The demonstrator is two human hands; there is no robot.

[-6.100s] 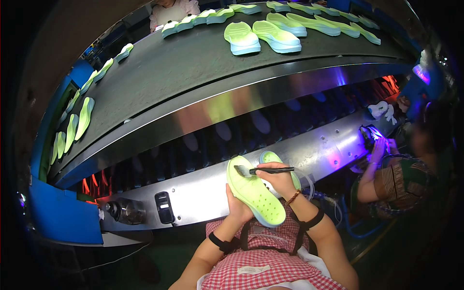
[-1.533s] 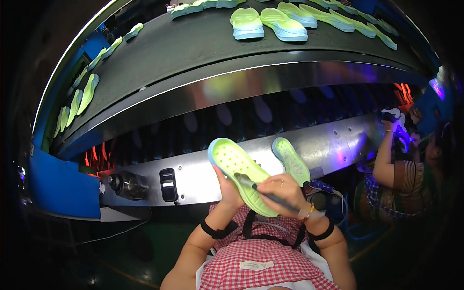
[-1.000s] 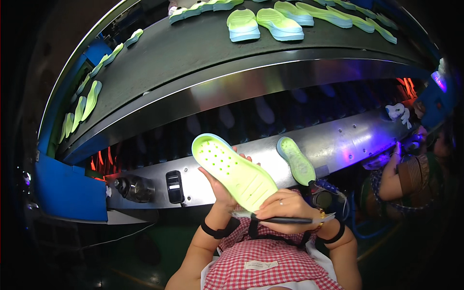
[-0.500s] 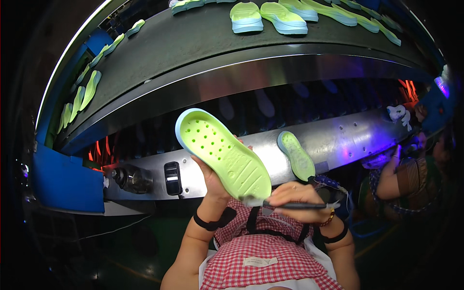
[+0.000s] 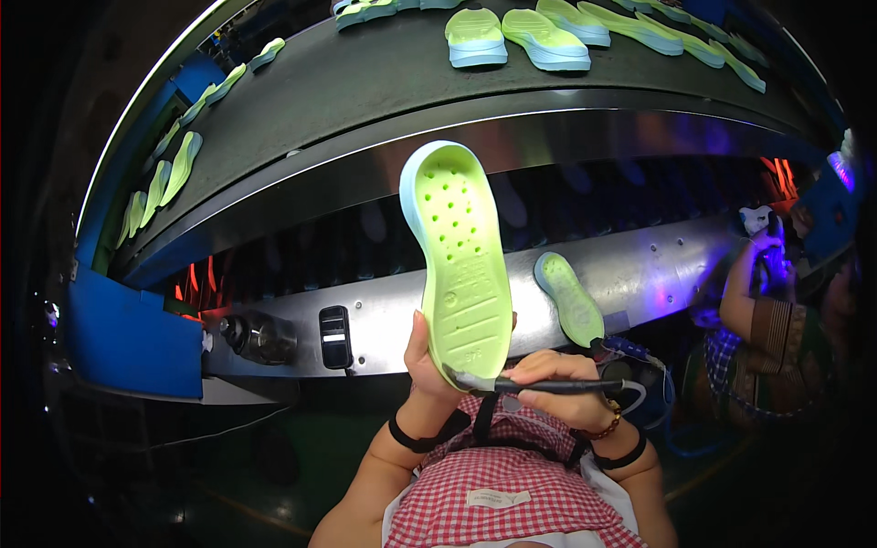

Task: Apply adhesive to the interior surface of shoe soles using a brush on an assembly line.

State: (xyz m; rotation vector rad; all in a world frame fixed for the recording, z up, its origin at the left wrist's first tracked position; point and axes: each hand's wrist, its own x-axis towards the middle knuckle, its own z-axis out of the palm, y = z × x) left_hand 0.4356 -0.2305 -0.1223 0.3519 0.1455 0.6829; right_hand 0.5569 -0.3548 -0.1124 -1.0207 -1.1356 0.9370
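Observation:
A lime-green shoe sole with a pale blue rim stands nearly upright in front of me, its holed inner face toward me. My left hand grips its lower left edge, thumb in front and most fingers hidden behind. My right hand is closed round the black handle of a brush with a tube at its rear end. The brush's pale bristles touch the lower end of the sole. Right of it, another green sole piece lies on the metal ledge.
Beyond is a dark conveyor belt carrying several green-and-blue soles. On the ledge sit a black device and a dark transparent bottle. At the right, another person's arm reaches toward the ledge.
My left hand has turned the sole from a leftward slant to nearly upright and moved it right. The brush stays at its lower end. The other person's arm has moved up.

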